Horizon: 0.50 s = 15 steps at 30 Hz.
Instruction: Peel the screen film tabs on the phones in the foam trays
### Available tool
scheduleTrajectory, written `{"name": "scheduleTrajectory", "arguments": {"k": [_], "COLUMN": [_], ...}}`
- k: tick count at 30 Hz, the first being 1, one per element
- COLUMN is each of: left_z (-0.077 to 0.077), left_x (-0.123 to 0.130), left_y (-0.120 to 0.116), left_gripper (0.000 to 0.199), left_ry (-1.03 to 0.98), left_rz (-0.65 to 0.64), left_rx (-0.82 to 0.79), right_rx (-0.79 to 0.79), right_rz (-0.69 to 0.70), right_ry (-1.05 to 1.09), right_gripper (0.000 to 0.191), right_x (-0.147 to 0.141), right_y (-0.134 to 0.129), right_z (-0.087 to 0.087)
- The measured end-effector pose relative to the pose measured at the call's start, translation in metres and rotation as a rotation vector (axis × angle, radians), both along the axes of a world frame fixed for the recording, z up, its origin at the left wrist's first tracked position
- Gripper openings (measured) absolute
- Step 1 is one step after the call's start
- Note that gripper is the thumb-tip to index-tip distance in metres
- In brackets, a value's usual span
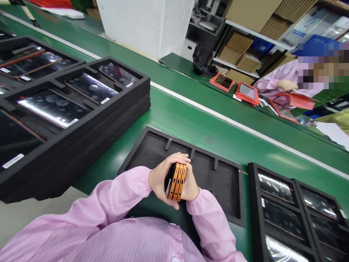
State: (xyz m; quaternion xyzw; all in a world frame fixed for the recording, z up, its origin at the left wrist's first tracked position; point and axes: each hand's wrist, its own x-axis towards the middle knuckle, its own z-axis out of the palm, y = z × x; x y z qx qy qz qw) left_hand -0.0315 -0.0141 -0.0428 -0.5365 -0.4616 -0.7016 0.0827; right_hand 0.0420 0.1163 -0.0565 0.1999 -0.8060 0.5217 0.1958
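Three orange-edged smartphones (177, 182) are stacked face to back between my hands, with their port ends turned up toward me. My left hand (160, 178) wraps around the left side of the stack, fingers over the far edge and thumb below. On the other side, my right hand (190, 183) closes against the stack, its fingers partly hidden behind the phones. Beneath my hands lies a black foam tray (223, 194) with bare compartments, partly covered by my arms.
A tall stack of black foam trays (128, 109) holding phones stands at the left. More phone-filled trays (256, 203) sit at the right. Across the white-lined green bench (191, 118), a co-worker in a pink sleeve (283, 69) handles red-cased items (247, 94).
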Motion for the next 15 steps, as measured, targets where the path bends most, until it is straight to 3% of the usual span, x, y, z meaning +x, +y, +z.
{"name": "scheduleTrajectory", "arguments": {"k": [12, 15], "left_z": [0.0009, 0.0019], "left_x": [-0.0011, -0.0018], "left_y": [0.0007, 0.0], "left_gripper": [0.107, 0.105], "left_ry": [0.018, -0.003], "left_rz": [-0.02, -0.007], "left_rx": [-0.032, -0.035], "right_rx": [0.01, 0.001], "right_rz": [-0.036, -0.068], "right_ry": [-0.066, -0.137], "right_gripper": [0.109, 0.099], "right_x": [0.002, 0.0002], "right_y": [0.0018, 0.0009], "right_z": [-0.0052, -0.0025]}}
